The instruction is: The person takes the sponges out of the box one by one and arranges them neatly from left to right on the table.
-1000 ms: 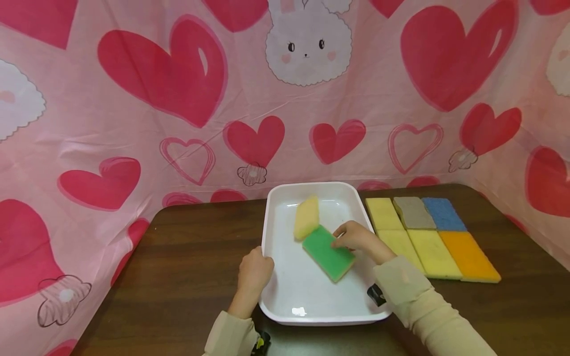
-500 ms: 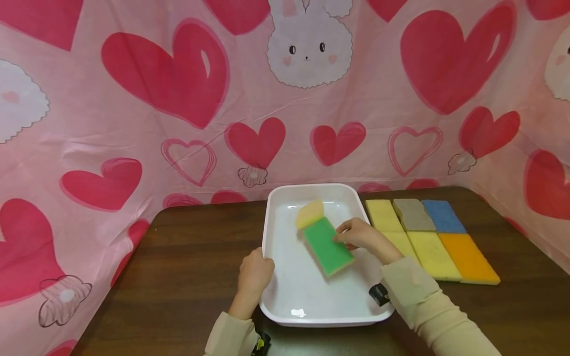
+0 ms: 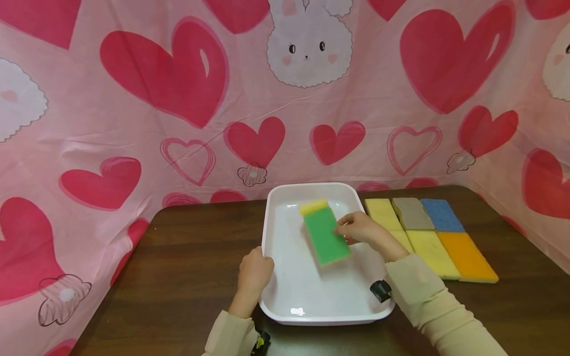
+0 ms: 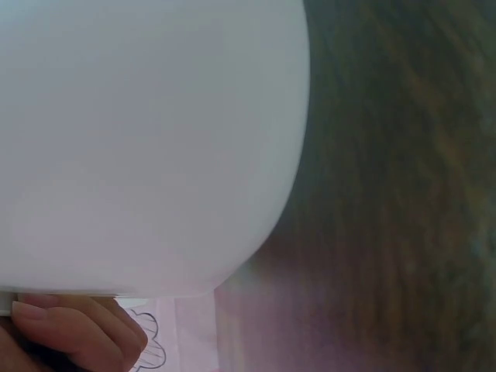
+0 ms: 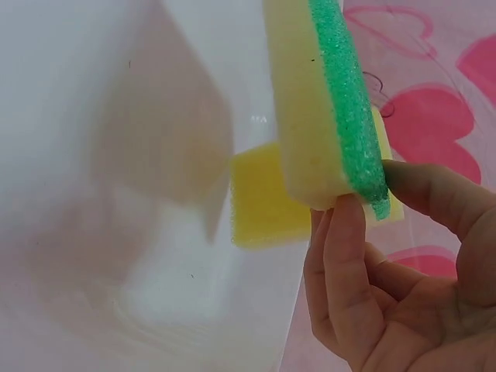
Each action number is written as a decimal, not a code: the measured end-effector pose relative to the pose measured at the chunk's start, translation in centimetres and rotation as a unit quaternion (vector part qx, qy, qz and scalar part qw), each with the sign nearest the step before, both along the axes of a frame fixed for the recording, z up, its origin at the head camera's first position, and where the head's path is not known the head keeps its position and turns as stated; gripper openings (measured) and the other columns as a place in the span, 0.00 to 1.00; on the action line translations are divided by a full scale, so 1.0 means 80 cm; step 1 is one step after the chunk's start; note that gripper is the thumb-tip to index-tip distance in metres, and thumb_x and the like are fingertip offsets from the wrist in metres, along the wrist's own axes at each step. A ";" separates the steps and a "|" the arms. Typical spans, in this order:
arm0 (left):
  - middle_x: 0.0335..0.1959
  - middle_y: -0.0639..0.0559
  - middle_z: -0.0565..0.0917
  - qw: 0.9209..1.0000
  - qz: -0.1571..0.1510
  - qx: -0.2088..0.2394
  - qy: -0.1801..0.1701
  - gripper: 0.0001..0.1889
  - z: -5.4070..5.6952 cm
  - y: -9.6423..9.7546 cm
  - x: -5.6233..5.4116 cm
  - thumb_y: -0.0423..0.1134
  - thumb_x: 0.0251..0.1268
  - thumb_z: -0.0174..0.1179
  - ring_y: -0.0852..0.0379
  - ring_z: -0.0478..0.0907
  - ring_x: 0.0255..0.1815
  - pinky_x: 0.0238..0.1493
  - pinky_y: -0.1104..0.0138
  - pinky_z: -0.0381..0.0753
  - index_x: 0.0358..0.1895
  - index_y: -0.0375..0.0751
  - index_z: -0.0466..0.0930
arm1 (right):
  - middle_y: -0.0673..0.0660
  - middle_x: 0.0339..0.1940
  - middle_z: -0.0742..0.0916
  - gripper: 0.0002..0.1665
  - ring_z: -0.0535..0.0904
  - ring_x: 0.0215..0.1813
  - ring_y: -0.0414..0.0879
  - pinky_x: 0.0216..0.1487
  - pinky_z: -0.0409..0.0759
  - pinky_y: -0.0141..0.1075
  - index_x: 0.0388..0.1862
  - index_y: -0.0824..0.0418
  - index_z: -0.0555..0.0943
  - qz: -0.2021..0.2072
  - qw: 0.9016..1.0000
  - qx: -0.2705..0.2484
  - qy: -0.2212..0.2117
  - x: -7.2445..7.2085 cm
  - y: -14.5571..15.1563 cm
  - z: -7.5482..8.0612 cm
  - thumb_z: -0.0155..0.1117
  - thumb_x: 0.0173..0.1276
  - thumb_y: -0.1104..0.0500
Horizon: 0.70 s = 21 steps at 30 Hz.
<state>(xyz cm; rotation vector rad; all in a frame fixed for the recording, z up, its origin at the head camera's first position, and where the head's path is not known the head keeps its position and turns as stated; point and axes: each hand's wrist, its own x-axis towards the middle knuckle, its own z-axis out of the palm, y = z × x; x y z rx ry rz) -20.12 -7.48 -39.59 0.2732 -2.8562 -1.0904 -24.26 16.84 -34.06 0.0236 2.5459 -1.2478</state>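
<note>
My right hand (image 3: 358, 230) pinches a sponge with a green face and a pale yellow body (image 3: 327, 237) by its right edge, above the tray floor. In the right wrist view the thumb presses its green side (image 5: 353, 108) and fingertips touch the yellow one. Behind it lies a yellow sponge (image 3: 313, 206) in the white tray (image 3: 303, 291), largely covered from the head view. My left hand (image 3: 256, 269) grips the tray's left rim; in the left wrist view its curled fingers (image 4: 89, 333) show beside the tray wall.
Right of the tray, several sponges lie edge to edge in two rows: yellow ones (image 3: 432, 252), a grey one (image 3: 412, 213), a blue one (image 3: 442, 215) and an orange one (image 3: 467, 254). The dark wooden table (image 3: 191, 267) ends at a pink heart-patterned cloth (image 3: 200, 99).
My right hand has lifted the green-faced sponge and turned it more upright, moving it slightly away from me, over the yellow sponge. The left hand stays on the rim.
</note>
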 end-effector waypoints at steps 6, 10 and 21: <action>0.38 0.31 0.84 1.000 0.000 0.002 -0.004 0.15 -0.001 0.000 0.000 0.32 0.55 0.48 0.38 0.82 0.35 0.31 0.50 0.79 0.41 0.26 0.78 | 0.68 0.46 0.81 0.26 0.82 0.39 0.48 0.46 0.83 0.41 0.54 0.78 0.72 -0.002 1.000 -0.011 0.011 0.000 0.001 0.002 0.60 0.64 0.59; 0.39 0.31 0.84 1.000 0.004 0.004 -0.006 0.15 -0.002 0.000 0.000 0.32 0.55 0.48 0.38 0.82 0.36 0.32 0.50 0.79 0.41 0.26 0.79 | 0.68 0.45 0.81 0.26 0.82 0.39 0.47 0.46 0.83 0.42 0.54 0.79 0.71 -0.004 0.999 -0.030 0.022 -0.001 0.002 0.001 0.59 0.65 0.60; 0.40 0.31 0.84 1.000 0.004 0.007 -0.005 0.16 -0.003 0.000 -0.001 0.32 0.55 0.48 0.38 0.82 0.36 0.32 0.50 0.79 0.42 0.26 0.79 | 0.68 0.46 0.79 0.26 0.82 0.42 0.51 0.48 0.83 0.43 0.56 0.77 0.70 -0.007 0.999 -0.041 0.028 -0.001 0.003 0.006 0.58 0.67 0.59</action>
